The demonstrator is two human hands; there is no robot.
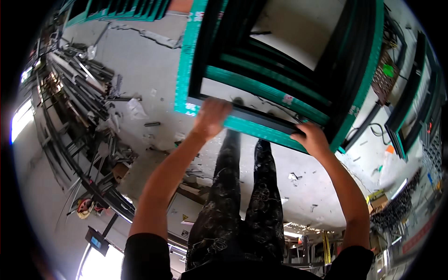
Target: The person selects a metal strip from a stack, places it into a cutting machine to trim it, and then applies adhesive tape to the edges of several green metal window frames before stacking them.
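My left hand (213,116) is closed over the near bar of a dark rectangular window frame (263,134), close to its left corner. Farther right along that same bar, my right hand (312,138) grips it, thumb on the upper face. Green film with pale print covers the frame's outer sides. Within and beyond its opening show more dark frames (261,80) with green film, standing close behind; how they are supported is hidden. The near bar hangs in front of my lower legs, and my fingers' undersides are out of sight.
Metal profile offcuts (77,79) lie heaped along the left. More green-edged frames stand at the far left (140,10) and at the right (413,93). A cracked concrete floor (140,51) carries scraps and a crumpled plastic bag (136,108). A cardboard box (378,201) sits lower right.
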